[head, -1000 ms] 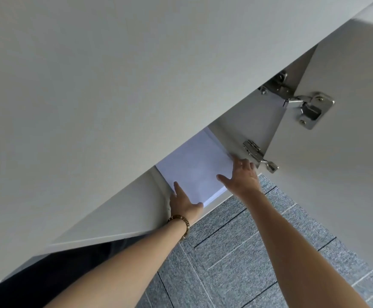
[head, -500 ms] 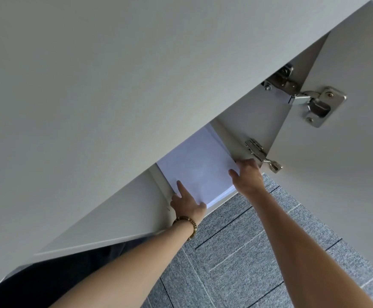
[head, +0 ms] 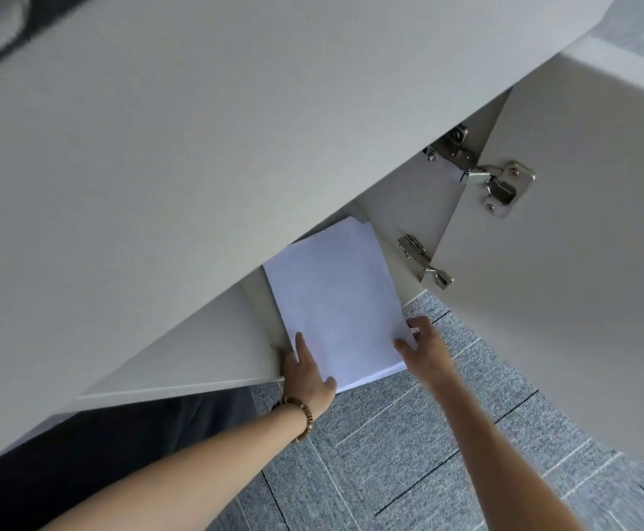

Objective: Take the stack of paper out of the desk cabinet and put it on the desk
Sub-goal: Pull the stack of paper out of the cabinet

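Head view: both hands, left hand (head: 307, 371) and right hand (head: 426, 348), pinch the paper stack's (head: 335, 297) near corners (thumbs on top), probably to keep sheets together while it half-overhangs the cabinet (head: 182, 350).

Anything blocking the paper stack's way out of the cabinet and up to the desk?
Both hands, left hand and right hand, already grip the paper stack. The cabinet door stands open. The desk top overhangs the stack, so it likely must come out past that edge first.
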